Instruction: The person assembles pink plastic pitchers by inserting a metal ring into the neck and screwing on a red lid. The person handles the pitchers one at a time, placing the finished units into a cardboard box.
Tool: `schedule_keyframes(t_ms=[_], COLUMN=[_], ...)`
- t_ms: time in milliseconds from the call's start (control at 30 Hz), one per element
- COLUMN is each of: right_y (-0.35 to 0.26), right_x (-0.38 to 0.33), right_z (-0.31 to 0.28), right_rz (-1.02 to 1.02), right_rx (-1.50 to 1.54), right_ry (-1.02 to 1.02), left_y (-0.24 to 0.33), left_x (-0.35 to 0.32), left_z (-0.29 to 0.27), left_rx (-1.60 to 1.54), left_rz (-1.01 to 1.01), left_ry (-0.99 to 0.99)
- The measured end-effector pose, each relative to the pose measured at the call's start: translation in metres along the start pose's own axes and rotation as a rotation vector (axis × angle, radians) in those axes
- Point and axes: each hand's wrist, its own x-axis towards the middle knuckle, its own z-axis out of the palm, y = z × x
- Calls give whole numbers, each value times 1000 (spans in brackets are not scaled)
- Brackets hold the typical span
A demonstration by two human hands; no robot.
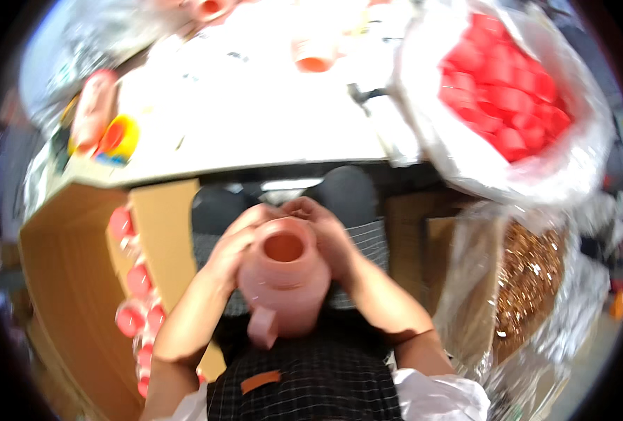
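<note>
A pink jug (294, 288) with an uncovered round mouth sits over my lap, its handle toward me. My left hand (245, 235) is closed against the jug's left far side. My right hand (322, 226) is closed against the right far side. The fingers of both hands come together just beyond the rim. Whether they also pinch a small part there cannot be seen, and the jug's base is hidden.
Ahead stands a white worktable (255, 112) with a pink bottle-shaped body (94, 112), a yellow ring-shaped piece (123, 137) and a hammer-like tool (367, 93). A bag of red caps (508, 91) is at right, above copper-coloured parts (529, 281). A cardboard box (80, 281) with red-topped pieces stands left.
</note>
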Motion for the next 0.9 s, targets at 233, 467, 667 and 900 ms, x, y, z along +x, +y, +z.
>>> schedule_keyframes(t_ms=[233,467,667,900], right_y=[-64,-54,-201,-278], right_x=[-66,-93,-55,-66], right_z=[18,45,-97,-399], right_rz=[-753,-1396,-762,-549], right_rx=[-502,-728,-1256,-449], right_ry=[48,-345,882,1753], left_y=[-30,-43,-44,-71], left_x=[-13,-56,-51,-42], left_z=[0,2,-11,9], left_rx=[199,-545,-286,-141], left_rz=[251,-234,1,-99], left_ry=[647,341,258,290])
